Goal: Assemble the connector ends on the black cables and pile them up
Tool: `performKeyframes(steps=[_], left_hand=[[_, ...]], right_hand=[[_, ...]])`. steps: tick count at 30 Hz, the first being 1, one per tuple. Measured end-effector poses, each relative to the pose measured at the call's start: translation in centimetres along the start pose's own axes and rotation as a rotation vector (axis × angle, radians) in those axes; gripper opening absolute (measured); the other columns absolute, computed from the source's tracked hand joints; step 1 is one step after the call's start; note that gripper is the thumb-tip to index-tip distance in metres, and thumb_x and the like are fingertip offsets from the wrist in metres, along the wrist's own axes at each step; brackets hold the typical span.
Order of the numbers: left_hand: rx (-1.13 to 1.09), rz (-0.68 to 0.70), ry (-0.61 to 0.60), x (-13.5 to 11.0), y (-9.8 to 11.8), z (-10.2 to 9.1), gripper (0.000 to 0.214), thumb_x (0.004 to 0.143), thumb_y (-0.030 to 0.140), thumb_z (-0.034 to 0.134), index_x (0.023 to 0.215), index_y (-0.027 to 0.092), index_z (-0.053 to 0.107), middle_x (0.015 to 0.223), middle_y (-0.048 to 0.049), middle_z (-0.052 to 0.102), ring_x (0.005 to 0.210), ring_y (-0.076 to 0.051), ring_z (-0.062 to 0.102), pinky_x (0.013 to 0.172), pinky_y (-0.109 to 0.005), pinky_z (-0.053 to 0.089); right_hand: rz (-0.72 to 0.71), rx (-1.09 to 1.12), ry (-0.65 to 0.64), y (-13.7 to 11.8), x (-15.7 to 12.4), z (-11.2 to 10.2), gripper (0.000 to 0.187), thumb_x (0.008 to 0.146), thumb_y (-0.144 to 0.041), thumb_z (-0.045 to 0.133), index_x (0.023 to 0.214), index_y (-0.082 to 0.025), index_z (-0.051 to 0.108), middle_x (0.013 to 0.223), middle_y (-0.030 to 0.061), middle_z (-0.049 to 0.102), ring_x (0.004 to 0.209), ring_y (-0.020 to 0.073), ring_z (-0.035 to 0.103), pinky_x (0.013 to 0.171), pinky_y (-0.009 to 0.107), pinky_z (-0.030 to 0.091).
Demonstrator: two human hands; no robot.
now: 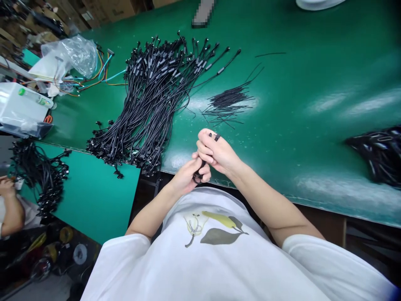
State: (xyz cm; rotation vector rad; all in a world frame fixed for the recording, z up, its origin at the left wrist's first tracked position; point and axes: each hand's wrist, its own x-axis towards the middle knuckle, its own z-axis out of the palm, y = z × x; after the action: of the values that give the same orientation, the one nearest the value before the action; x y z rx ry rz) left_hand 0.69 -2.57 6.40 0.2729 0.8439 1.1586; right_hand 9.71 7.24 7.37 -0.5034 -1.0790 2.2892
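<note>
Close to the table's front edge, my two hands meet around a black cable [198, 177] that looks bundled into a small coil. My left hand [184, 175] is closed on the lower part of it. Fingers curled, my right hand [221, 154] grips the upper part, and a small black end piece [217, 137] sticks out above the fingers. Most of the cable is hidden by my hands. Just beyond them lies a heap of thin black ties [230, 100]. To the left spreads a large pile of black cables [150, 100] with connectors at their ends.
On the green table [297, 100], a dark bagged bundle [379, 154] lies at right. Clear plastic bags [79, 54], coloured wires [105, 69] and a white box [23, 106] stand at left. More cables [46, 179] lie near another person's arm [12, 205].
</note>
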Motion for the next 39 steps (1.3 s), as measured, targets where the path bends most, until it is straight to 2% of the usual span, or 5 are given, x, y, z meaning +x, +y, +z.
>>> performKeyframes(steps=[7,21,27,33,39], left_hand=[[0.016,0.035,0.07,0.5,-0.3,-0.2,0.033,0.082,0.044,0.065,0.086,0.012,0.062,0.059,0.0056,0.034,0.05,-0.006,0.04,0.049,-0.019,0.033],[-0.163,-0.165,-0.055,-1.1,1.1,-0.1,0.032,0.089,0.039,0.056,0.095,0.01,0.067,0.058,0.0061,0.029,0.041,-0.004,0.027,0.039,-0.016,0.027],[-0.135,-0.118,-0.13,-1.4,1.2,0.1,0.034,0.082,0.043,0.066,0.099,0.013,0.065,0.061,0.0057,0.034,0.046,-0.005,0.038,0.043,-0.017,0.036],[0.138,-0.092,-0.147,-1.2,0.9,0.1,0.038,0.079,0.05,0.067,0.097,0.018,0.057,0.07,0.0038,0.045,0.054,-0.009,0.053,0.047,-0.021,0.042],[0.256,0.056,-0.046,-0.7,0.7,-0.8,0.038,0.082,0.048,0.065,0.095,0.014,0.056,0.064,0.0058,0.041,0.049,-0.005,0.047,0.045,-0.018,0.028]], right_hand=[[-0.171,-0.545,0.097,-0.4,-0.2,-2.8,0.034,0.078,-0.048,0.069,0.088,-0.02,0.052,0.084,0.0,0.058,0.068,0.0112,0.056,0.065,0.026,0.049],[-0.007,-0.227,-0.087,-2.1,-1.4,-4.3,0.038,0.073,-0.045,0.073,0.098,-0.022,0.056,0.079,0.0,0.055,0.081,0.0173,0.057,0.088,0.039,0.048],[0.053,-0.08,-0.056,-2.6,-1.5,-2.4,0.037,0.086,-0.058,0.051,0.098,-0.022,0.055,0.068,-0.0004,0.045,0.069,0.0179,0.055,0.064,0.037,0.053],[-0.019,0.029,0.065,-1.7,-1.2,-0.1,0.033,0.086,-0.05,0.058,0.077,-0.023,0.042,0.063,-0.005,0.029,0.051,0.0096,0.038,0.039,0.02,0.037],[-0.281,-0.38,0.126,-0.3,-1.0,-0.7,0.03,0.085,-0.047,0.061,0.089,-0.023,0.043,0.073,-0.0035,0.047,0.058,0.0087,0.05,0.04,0.016,0.039]])
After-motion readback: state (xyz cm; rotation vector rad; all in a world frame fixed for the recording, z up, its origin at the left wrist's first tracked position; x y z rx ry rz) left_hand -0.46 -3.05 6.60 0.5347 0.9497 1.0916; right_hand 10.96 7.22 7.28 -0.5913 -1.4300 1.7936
